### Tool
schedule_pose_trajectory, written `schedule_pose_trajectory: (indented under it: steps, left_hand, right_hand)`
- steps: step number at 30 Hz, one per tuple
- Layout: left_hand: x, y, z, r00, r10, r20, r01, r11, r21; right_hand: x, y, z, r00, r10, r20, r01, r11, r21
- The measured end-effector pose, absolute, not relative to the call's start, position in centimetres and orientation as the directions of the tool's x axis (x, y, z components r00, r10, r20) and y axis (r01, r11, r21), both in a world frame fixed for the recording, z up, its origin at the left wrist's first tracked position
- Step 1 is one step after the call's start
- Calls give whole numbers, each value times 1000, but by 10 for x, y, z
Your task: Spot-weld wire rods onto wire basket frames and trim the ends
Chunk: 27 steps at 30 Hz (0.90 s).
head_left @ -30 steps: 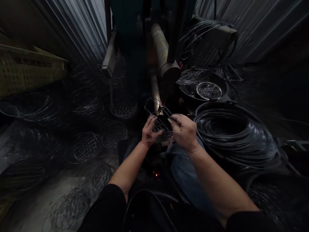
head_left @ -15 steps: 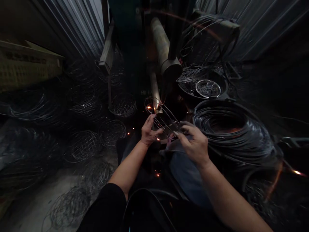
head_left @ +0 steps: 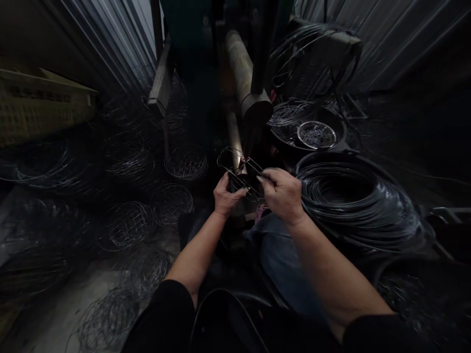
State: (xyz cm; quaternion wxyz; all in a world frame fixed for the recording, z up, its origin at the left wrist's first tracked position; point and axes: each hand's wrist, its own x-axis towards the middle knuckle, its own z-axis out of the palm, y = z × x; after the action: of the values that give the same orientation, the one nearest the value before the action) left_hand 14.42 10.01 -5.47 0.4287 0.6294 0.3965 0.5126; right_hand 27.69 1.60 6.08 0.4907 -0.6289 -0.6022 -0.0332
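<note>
In the middle of the head view, a thin wire frame [head_left: 235,177] with a rounded far end sits around the tip of the lower metal bar [head_left: 235,139] of a spot-welding machine. My left hand [head_left: 225,197] pinches the near left side of this frame between thumb and fingers. On the other side, my right hand [head_left: 284,195] is closed with its fingertips on wire at the frame's right side. Its fingers partly hide what they grip. Above the bar hangs a thick metal cylinder [head_left: 243,68], with a dark pointed electrode reaching down to the wires.
To my right lies a large coil of wire [head_left: 368,215]. Behind it stands a dark basin [head_left: 274,132] holding cut wire and a round bowl [head_left: 316,135]. Several wire baskets [head_left: 130,225] cover the floor at left, near a yellow crate [head_left: 33,105].
The sparks around the bar tip and floor are gone. My right hand has moved left and forward, its fingers closing on the wire. My left hand stays nearly in place.
</note>
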Motion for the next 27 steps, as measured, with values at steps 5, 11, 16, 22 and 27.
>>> schedule_pose_trajectory:
  steps: [5, 11, 16, 22, 27]
  left_hand:
    - [143, 93, -43, 149, 950, 276, 60, -287, 956]
    - [138, 80, -34, 188, 960, 208, -22, -208, 978]
    - [142, 74, -27, 246, 967, 65, -231, -7, 973]
    - [145, 76, -23, 220, 972, -87, -392, 170, 904]
    - [146, 86, -22, 212, 968, -131, -425, 212, 880]
  right_hand:
    - [274, 21, 68, 307, 733, 607, 781, 171, -601]
    - [276, -19, 52, 464, 727, 506, 618, 144, -773]
    - [279, -42, 41, 413, 757, 506, 633, 161, -757]
    - [269, -10, 68, 315, 731, 605, 708, 244, -663]
    - [266, 21, 77, 292, 723, 626, 768, 213, -604]
